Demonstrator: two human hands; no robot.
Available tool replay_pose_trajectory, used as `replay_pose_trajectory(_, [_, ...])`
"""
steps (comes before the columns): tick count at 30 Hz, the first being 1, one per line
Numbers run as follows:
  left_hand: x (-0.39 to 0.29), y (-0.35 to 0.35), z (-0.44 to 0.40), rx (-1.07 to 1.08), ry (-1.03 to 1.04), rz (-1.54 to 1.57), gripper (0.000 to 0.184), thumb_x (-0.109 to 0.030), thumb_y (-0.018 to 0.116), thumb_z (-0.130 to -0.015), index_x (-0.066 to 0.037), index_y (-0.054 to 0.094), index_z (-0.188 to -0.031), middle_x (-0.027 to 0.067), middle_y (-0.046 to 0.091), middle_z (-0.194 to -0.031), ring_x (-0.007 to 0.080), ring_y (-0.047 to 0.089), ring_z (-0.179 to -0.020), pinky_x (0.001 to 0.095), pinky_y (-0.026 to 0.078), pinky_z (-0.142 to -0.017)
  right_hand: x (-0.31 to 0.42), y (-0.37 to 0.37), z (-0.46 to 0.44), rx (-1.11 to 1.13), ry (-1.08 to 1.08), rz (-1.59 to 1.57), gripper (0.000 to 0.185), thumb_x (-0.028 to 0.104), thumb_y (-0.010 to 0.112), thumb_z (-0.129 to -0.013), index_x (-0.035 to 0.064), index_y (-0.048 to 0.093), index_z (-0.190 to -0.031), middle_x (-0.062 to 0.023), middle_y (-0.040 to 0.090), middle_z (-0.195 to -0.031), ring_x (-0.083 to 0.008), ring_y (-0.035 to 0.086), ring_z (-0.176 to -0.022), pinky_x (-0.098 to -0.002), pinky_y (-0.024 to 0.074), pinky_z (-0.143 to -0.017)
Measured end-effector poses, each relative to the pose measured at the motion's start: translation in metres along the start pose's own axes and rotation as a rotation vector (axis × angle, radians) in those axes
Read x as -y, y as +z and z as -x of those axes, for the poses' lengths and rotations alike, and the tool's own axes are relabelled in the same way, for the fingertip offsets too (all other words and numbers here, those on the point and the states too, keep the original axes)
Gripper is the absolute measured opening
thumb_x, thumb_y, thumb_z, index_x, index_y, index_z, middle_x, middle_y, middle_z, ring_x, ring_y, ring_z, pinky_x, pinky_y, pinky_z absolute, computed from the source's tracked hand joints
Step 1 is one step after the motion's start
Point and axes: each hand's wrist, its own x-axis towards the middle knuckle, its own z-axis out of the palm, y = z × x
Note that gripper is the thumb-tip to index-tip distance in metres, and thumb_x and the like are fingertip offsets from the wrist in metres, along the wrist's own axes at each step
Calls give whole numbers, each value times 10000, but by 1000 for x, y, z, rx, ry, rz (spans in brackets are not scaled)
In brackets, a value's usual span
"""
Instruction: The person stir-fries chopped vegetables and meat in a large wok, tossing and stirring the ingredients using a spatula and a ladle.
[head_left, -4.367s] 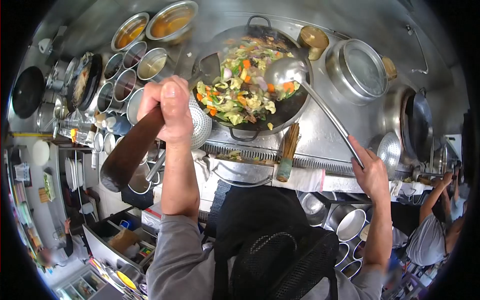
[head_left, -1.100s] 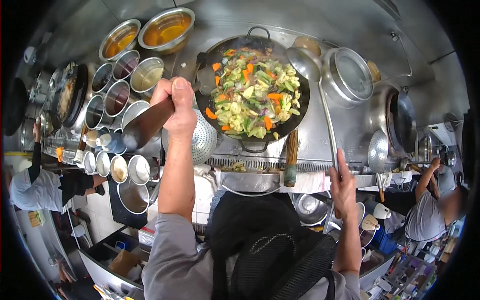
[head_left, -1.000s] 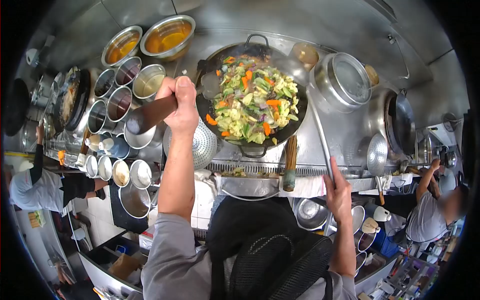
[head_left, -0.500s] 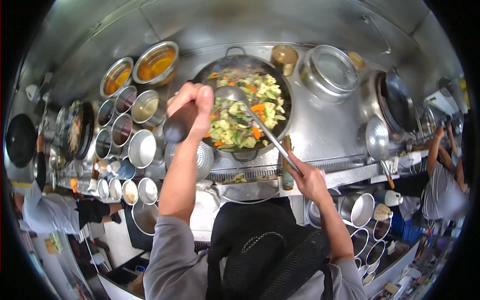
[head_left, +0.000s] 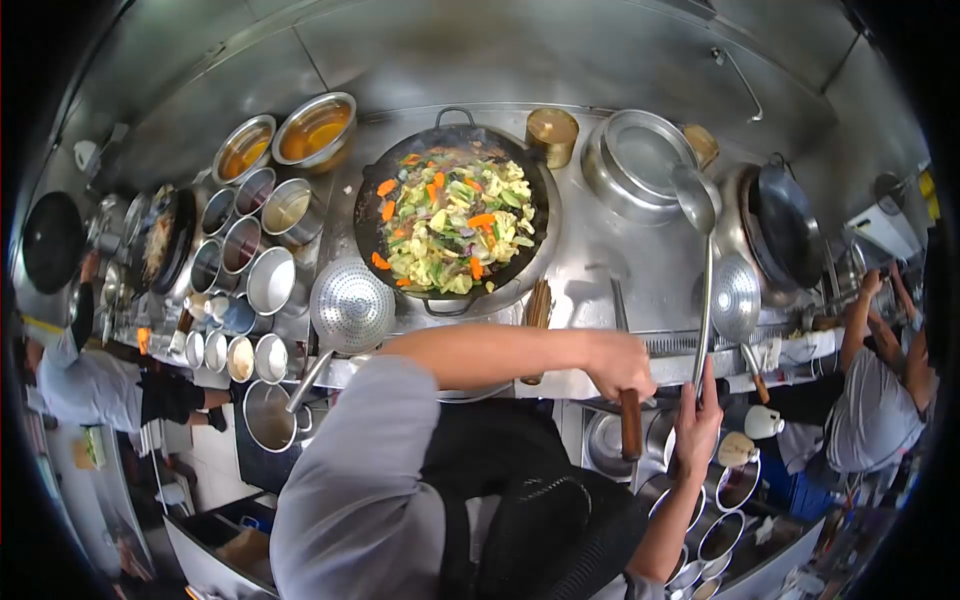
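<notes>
My left hand (head_left: 617, 365) reaches across to the right and is closed around the brown wooden handle of a wok spatula (head_left: 621, 305). Its metal shaft points away over the steel counter, and its head blends into the shine. In my right hand (head_left: 698, 420) is the long metal handle of a ladle (head_left: 696, 200), whose bowl hangs by the rim of a wide steel pot (head_left: 615, 190). Apart from both hands, a black two-handled wok (head_left: 368, 235) holds steaming mixed vegetables (head_left: 450, 225), with orange carrot slices among pale and green pieces.
Left of the wok stand two bowls of orange liquid (head_left: 315, 130), several steel containers (head_left: 270, 280) and a perforated strainer (head_left: 352, 305). A bamboo brush (head_left: 538, 310) lies at the front edge. Another strainer (head_left: 735, 300) and stacked woks (head_left: 790, 225) are right. Other people work at both sides.
Both hands have moved from over the wok to the right, carrying the spatula and the ladle. The ladle's bowl has left the vegetables.
</notes>
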Motion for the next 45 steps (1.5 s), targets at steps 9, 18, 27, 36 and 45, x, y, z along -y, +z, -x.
replay_pose_trajectory(9, [66, 174, 41, 412, -242, -254, 155, -265, 722, -842, -157, 694, -951, 62, 623, -1078, 279, 548, -1225, 546, 378, -1088, -64, -5, -10, 141, -87, -134, 553, 152, 592, -1082, 136, 445, -1615, 75, 447, -702, -26, 338, -569, -244, 274, -473])
replay_pose_trajectory(18, [-122, 53, 154, -557, -1241, -237, 442, -2, 674, -780, -22, 631, -1219, 172, 647, -1254, 376, 588, -1246, 488, 466, -1066, 14, 88, -80, 475, -179, -316, 570, 128, 576, -1079, 137, 419, -1627, 72, 456, -707, -24, 386, -560, -229, 326, -481])
replay_pose_trajectory(27, [-223, 162, 438, -1465, -1880, -211, 853, -215, 930, -753, 107, 481, -1404, 267, 692, -1211, 359, 692, -1112, 440, 550, -973, 226, 251, -164, 557, -432, 173, 540, 200, 605, -1037, 83, 496, -1553, -294, 726, -1077, -392, 724, -966, -434, 544, -882])
replay_pose_trajectory(36, [-203, 139, 432, -1160, -1966, -175, 691, -249, 894, -781, 48, 516, -1277, 313, 659, -1214, 468, 659, -1125, 482, 528, -978, 196, 243, -165, 638, -895, 434, 605, 176, 643, -1007, 291, 478, -1576, -223, 726, -1144, -416, 710, -1032, -513, 544, -925])
replay_pose_trajectory(45, [-110, 35, 360, -1679, -1381, 803, 575, -227, 700, -983, -12, 484, -1470, 206, 673, -1273, 316, 653, -1162, 445, 530, -1017, 139, 159, -130, 549, -747, 670, 627, 178, 551, -1024, 495, 450, -1556, -110, 720, -1226, -377, 706, -1125, -478, 605, -885])
